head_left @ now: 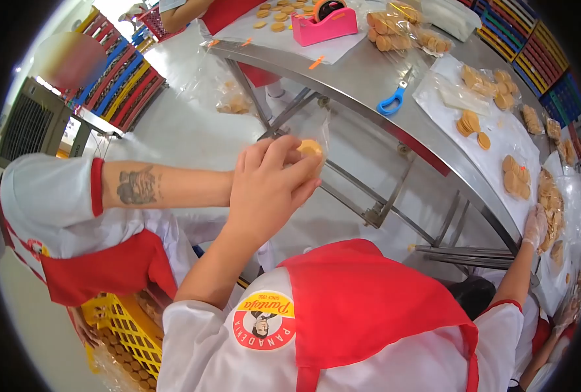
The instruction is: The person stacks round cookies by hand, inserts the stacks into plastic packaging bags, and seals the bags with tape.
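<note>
My bare left hand point(264, 186) is closed around a clear bag of round cookies point(310, 149), over the floor to the left of the table. A co-worker's tattooed forearm point(166, 185) reaches in from the left, and its hand meets mine at the bag, mostly hidden behind my hand. On the far right, my right hand point(535, 227), in a clear glove, rests at the edge of the metal table point(362, 98) with its fingers extended. Bagged cookies point(516, 176) and more packed cookies point(550, 202) lie close to it on white paper.
Blue scissors point(392, 101), a pink tape dispenser point(324, 27), loose cookies point(277, 16) and a cookie stack point(467, 123) are on the table. Table legs and a crossbar point(372, 214) stand below. A yellow crate point(124, 326) is at lower left. Colored trays point(124, 78) are stacked behind.
</note>
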A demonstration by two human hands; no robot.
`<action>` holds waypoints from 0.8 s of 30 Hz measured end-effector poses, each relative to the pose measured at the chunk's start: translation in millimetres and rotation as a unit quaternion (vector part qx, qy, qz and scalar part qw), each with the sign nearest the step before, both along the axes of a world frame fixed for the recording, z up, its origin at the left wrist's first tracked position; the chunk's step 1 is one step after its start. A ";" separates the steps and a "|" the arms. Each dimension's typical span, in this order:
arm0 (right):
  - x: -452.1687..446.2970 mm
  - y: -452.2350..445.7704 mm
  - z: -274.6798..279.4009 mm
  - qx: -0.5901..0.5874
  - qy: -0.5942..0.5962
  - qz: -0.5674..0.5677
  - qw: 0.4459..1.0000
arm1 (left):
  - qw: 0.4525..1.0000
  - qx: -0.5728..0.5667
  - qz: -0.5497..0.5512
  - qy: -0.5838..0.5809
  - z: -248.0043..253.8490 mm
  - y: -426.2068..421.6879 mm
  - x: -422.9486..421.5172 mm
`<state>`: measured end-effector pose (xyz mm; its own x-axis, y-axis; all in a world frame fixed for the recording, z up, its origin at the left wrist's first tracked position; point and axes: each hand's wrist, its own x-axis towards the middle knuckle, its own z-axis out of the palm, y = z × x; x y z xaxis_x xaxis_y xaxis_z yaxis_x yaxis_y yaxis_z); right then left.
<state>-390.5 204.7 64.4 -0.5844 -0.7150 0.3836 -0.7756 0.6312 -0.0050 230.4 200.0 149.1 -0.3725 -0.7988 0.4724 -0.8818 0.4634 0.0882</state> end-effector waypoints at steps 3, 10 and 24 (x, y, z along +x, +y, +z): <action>-4.3 -3.8 1.2 0.031 -0.006 -0.010 0.999 | 1.000 0.001 0.008 0.022 -12.6 -20.3 9.6; -8.6 -3.4 -5.5 -0.037 -0.018 -0.019 0.999 | 0.987 -0.014 0.126 0.097 -22.2 -81.4 38.3; 0.2 37.9 -17.8 -0.518 -0.225 0.022 0.825 | 0.967 -0.158 -0.189 -0.061 139.8 -279.3 12.9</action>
